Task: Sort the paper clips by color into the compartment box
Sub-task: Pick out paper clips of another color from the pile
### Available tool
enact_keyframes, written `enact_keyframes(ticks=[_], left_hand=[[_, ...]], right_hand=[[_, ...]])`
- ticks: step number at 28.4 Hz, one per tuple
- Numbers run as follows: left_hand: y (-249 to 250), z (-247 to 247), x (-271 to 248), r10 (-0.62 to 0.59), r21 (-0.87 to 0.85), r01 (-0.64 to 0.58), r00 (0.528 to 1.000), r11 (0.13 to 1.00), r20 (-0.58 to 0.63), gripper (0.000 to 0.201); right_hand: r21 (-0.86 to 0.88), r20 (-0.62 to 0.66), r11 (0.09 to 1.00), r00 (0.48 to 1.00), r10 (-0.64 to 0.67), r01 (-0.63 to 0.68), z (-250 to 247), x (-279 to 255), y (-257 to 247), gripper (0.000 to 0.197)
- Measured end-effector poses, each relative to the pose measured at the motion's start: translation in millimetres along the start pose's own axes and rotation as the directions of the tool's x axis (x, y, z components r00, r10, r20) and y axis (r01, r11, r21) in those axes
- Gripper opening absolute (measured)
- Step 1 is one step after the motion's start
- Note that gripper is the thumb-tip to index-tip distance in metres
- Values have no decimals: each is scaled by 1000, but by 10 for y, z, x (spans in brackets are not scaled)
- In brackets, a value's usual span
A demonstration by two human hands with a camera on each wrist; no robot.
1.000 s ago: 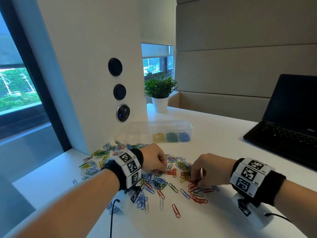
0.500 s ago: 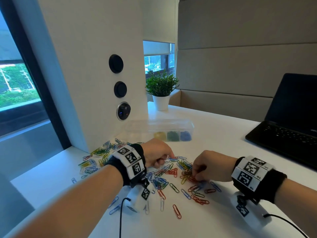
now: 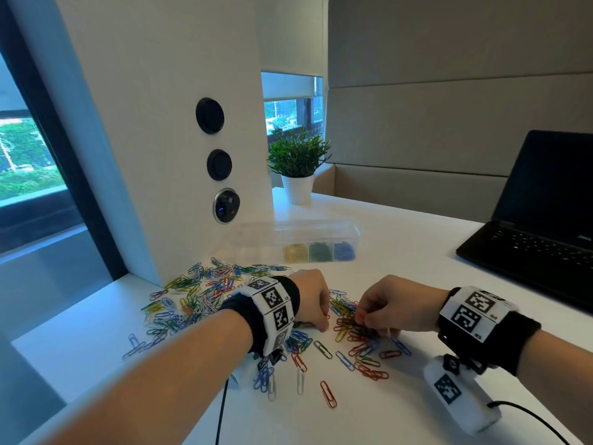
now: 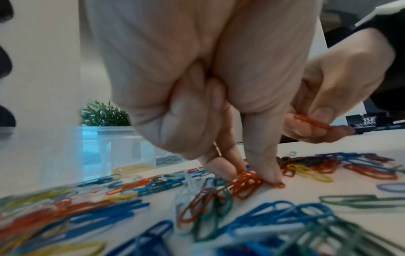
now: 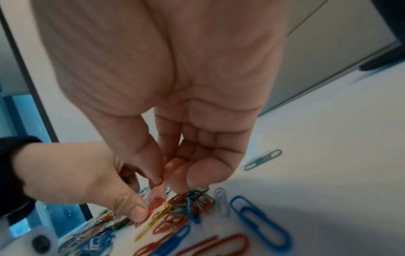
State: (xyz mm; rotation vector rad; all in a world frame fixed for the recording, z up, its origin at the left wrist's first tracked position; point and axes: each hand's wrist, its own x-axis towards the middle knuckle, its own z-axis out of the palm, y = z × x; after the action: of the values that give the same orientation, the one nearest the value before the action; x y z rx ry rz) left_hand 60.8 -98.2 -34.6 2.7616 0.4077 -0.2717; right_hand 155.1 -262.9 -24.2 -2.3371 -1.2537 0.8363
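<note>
A scatter of coloured paper clips [image 3: 205, 293] lies on the white table [image 3: 401, 252]. My left hand [image 3: 324, 327] has thumb and finger down on the table, pinching a small bunch of red clips [image 4: 245, 181]. Close to its right, my right hand [image 3: 361, 316] is raised slightly over the pile and pinches a red clip [image 4: 311, 122] between thumb and forefinger [image 5: 162, 183]. The clear compartment box [image 3: 256, 234] stands behind the pile. It holds yellow [image 3: 295, 252], green [image 3: 320, 251] and blue clips [image 3: 344, 250] in its right compartments.
A white pillar [image 3: 154, 123] with round black sockets rises at the back left, right behind the clips. A potted plant [image 3: 298, 162] stands behind the box and an open black laptop [image 3: 539, 232] at the right. The table edge drops off on the left.
My left hand has shifted a little to the right, closer to my right hand, and come down on the red clips. My right hand has stayed over the same patch.
</note>
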Motion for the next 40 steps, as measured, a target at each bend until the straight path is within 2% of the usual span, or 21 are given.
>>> enact_keyframes(ticks=[5,8,10,12,14,17,21,23,30,32,35,39,40], left_hand=[[-96,-53,-26,-16,-139,21,999,990,34,14],[-214,-115,-63,-89,-329,108,993,938,72,14],[-293,-130,-99,-141,-534,191,981,824,133,12],[-339,-116,-145,-179,-719,256,967,646,183,9],[-364,-104,-187,-181,-834,270,961,480,207,5],[-407,-102,-234,-144,-910,267,962,318,232,9],[-447,-80,-289,-125,-950,262,962,168,243,3],[-460,-67,-302,-96,-955,258,965,147,246,5],[-490,-81,-299,-107,-938,272,961,213,255,6],[-473,-103,-296,-137,-932,256,964,258,227,4],[-466,-142,-296,-144,-931,188,978,313,149,5],[-457,-158,-293,-74,-966,122,991,229,107,9],[-443,-149,-288,-69,-968,122,992,220,110,9]], right_hand=[[64,5,997,999,35,-35,32,2,25,19],[110,5,992,999,54,-54,43,-2,23,17],[168,-2,984,998,65,-64,52,0,15,15],[227,-6,971,997,75,-71,65,8,9,15],[287,-8,955,997,78,-73,79,26,12,18],[434,-3,896,994,108,-96,84,44,17,18],[605,30,787,991,128,-119,75,45,-12,19],[630,29,767,991,130,-119,73,50,-21,20],[609,54,778,987,152,-153,92,75,-14,21],[622,64,766,985,158,-163,85,66,-12,21],[690,88,698,980,179,-190,65,53,10,22],[806,162,543,970,179,-235,34,10,-24,9],[815,167,529,970,178,-237,32,3,-39,10]])
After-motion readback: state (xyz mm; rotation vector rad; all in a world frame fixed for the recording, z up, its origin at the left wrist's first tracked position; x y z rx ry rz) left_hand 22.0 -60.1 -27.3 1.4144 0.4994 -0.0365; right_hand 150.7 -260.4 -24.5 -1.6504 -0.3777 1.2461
